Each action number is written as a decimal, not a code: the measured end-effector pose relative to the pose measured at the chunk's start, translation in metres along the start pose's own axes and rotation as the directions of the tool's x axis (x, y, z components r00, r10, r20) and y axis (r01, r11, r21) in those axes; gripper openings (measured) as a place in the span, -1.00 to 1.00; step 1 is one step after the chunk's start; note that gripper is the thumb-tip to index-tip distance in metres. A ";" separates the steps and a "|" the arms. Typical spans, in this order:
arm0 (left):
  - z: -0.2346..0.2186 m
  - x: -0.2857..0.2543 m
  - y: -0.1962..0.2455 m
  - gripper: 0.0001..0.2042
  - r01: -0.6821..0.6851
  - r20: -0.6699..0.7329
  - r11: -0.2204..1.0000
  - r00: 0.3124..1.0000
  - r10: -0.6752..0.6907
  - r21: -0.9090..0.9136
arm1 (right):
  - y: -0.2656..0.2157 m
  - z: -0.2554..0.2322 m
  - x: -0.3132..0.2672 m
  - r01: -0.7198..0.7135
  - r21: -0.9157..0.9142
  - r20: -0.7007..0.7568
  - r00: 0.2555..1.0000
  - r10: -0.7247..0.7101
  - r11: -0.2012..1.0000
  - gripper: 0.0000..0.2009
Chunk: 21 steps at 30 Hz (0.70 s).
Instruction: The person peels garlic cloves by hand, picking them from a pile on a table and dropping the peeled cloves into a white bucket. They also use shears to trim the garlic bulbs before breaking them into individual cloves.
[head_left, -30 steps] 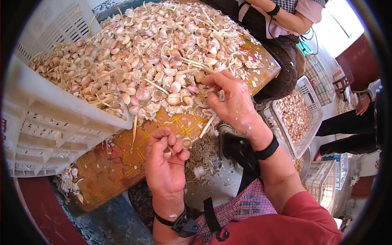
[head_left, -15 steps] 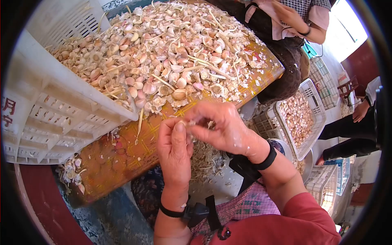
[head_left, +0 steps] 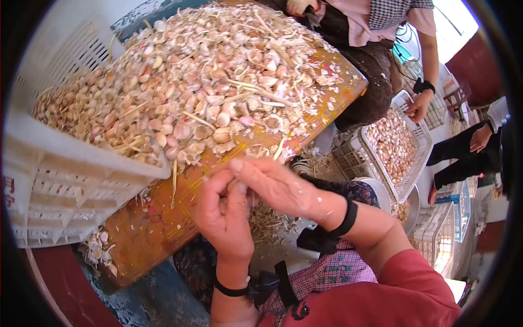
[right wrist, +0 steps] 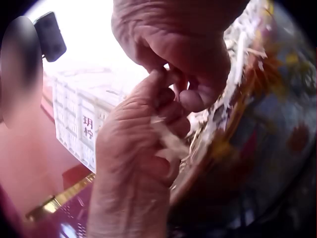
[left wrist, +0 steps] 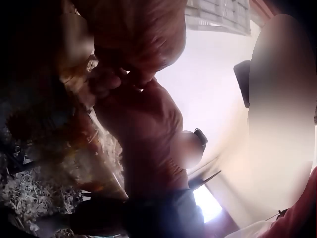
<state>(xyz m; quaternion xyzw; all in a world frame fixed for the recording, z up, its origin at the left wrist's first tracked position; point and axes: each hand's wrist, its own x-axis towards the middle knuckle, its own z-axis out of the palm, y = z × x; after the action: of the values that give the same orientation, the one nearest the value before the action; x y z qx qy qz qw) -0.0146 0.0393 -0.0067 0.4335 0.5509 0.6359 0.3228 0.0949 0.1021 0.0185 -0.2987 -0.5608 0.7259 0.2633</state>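
Over the near edge of the orange-brown patterned table (head_left: 158, 229), my left hand (head_left: 226, 220) and right hand (head_left: 286, 188) meet at their fingertips. In the right wrist view the left hand's fingers curl around a garlic clove, with a pale papery piece of skin (right wrist: 171, 141) showing by its palm. The right hand's fingers, bent too, pinch at the same spot; the joined fingers hide most of the clove. A broad heap of garlic cloves (head_left: 212, 82), loose skins and dry stems lies just beyond both hands.
A tilted white plastic crate (head_left: 81, 177) leans at the table's left. Across the table sits another person, a hand (head_left: 419, 106) over a crate of garlic (head_left: 391, 144). More crates (head_left: 436, 234) and a standing person's dark trousers (head_left: 463, 158) are at right. Skins litter the floor.
My right hand has come back from the heap to the left hand, and the two have stayed together, fingers shifting. The seated person's arm has swung down to the crate at right.
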 end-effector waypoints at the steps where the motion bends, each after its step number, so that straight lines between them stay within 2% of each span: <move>1: 0.000 0.003 -0.008 -0.78 -0.169 0.039 0.969 0.986 0.165 0.181 | 0.010 0.001 0.004 0.019 0.059 -0.026 1.000 -0.017 0.998 -0.61; 2: -0.001 0.002 -0.009 -0.78 -0.172 0.059 0.970 0.985 0.164 0.171 | 0.023 0.001 0.010 0.038 0.121 -0.058 0.998 -0.031 0.992 -0.60; 3: 0.003 0.003 0.001 -0.75 -0.046 0.016 0.997 0.999 0.045 0.060 | 0.031 0.001 0.014 -0.027 0.384 -0.079 0.995 0.062 0.923 -0.64; 4: 0.010 0.003 0.007 -0.72 0.088 0.001 0.994 0.996 -0.088 -0.063 | 0.033 -0.001 0.016 -0.060 0.618 -0.093 0.985 0.148 0.784 -0.68; 5: 0.010 0.004 0.005 -0.73 0.003 0.026 0.999 1.000 -0.004 0.036 | 0.034 -0.004 0.018 -0.083 0.667 -0.089 0.978 0.190 0.741 -0.77; 6: 0.004 0.005 0.000 -0.72 -0.083 0.062 0.988 0.995 0.075 0.133 | 0.028 -0.003 0.015 -0.063 0.702 -0.083 0.982 0.170 0.709 -0.87; 7: 0.001 0.003 0.003 -0.73 -0.020 0.026 0.998 0.999 0.019 0.057 | 0.030 -0.007 0.014 -0.108 0.629 -0.054 0.982 0.183 0.769 -0.87; 8: -0.003 0.002 0.006 -0.74 0.041 -0.018 0.999 0.999 -0.042 -0.015 | 0.015 -0.017 -0.001 -0.029 0.565 -0.124 0.985 0.120 0.825 -0.84; 9: -0.014 0.006 0.001 -0.74 0.085 0.049 0.969 0.996 -0.075 -0.230 | -0.003 -0.025 -0.018 0.041 0.493 -0.186 0.981 0.059 0.869 -0.80; 10: -0.023 0.011 -0.005 -0.73 0.142 0.112 0.891 0.988 -0.103 -0.431 | -0.010 -0.038 -0.040 0.228 0.350 -0.315 0.942 -0.115 0.909 -0.78; 11: -0.029 0.015 -0.009 -0.73 0.168 0.138 0.883 0.983 -0.119 -0.438 | -0.025 -0.047 -0.073 0.327 0.090 -0.497 0.833 -0.242 0.941 -0.76; 12: -0.034 0.019 -0.011 -0.74 0.210 0.156 0.834 0.976 -0.150 -0.511 | -0.036 -0.055 -0.106 0.302 -0.136 -0.660 0.683 -0.314 0.943 -0.76; 13: -0.037 0.018 -0.012 -0.74 0.241 0.165 0.780 0.970 -0.178 -0.578 | -0.030 -0.070 -0.134 0.272 -0.322 -0.733 0.535 -0.421 0.907 -0.75; 14: -0.036 0.015 -0.013 -0.74 0.238 0.159 0.781 0.971 -0.178 -0.577 | -0.027 -0.071 -0.162 0.201 -0.376 -0.813 0.396 -0.426 0.904 -0.76; 15: -0.035 0.015 -0.014 -0.75 0.315 0.218 0.670 0.949 -0.228 -0.673 | -0.006 -0.086 -0.187 0.003 -0.446 -0.858 0.281 -0.429 0.895 -0.75; 16: -0.040 0.017 -0.013 -0.76 0.367 0.265 0.555 0.929 -0.258 -0.746 | 0.021 -0.105 -0.206 -0.267 -0.594 -0.801 0.278 -0.529 0.759 -0.78; 17: -0.037 0.016 -0.011 -0.78 0.411 0.279 0.507 0.906 -0.318 -0.758 | 0.056 -0.131 -0.224 -0.519 -0.735 -0.664 0.417 -0.621 0.437 -0.78; 18: -0.032 0.014 -0.010 -0.79 0.413 0.241 0.512 0.897 -0.370 -0.753 | 0.078 -0.140 -0.236 -0.595 -0.709 -0.681 0.439 -0.587 0.378 -0.76; 19: -0.031 0.014 -0.013 -0.79 0.444 0.282 0.436 0.877 -0.388 -0.783 | 0.072 -0.136 -0.229 -0.495 -0.675 -0.732 0.357 -0.580 0.546 -0.73; 20: -0.030 0.013 -0.017 -0.80 0.477 0.340 0.337 0.855 -0.391 -0.812 | 0.054 -0.129 -0.213 -0.378 -0.623 -0.782 0.317 -0.536 0.685 -0.73; 21: -0.029 0.014 -0.019 -0.80 0.508 0.396 0.233 0.828 -0.396 -0.830 | 0.035 -0.118 -0.191 -0.199 -0.599 -0.783 0.346 -0.516 0.776 -0.75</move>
<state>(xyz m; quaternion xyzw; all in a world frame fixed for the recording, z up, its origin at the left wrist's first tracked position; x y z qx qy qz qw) -0.0481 0.0425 -0.0232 0.0361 0.1916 0.6850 0.7020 0.3098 0.0350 -0.0115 -0.6588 -0.5383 0.1750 0.4956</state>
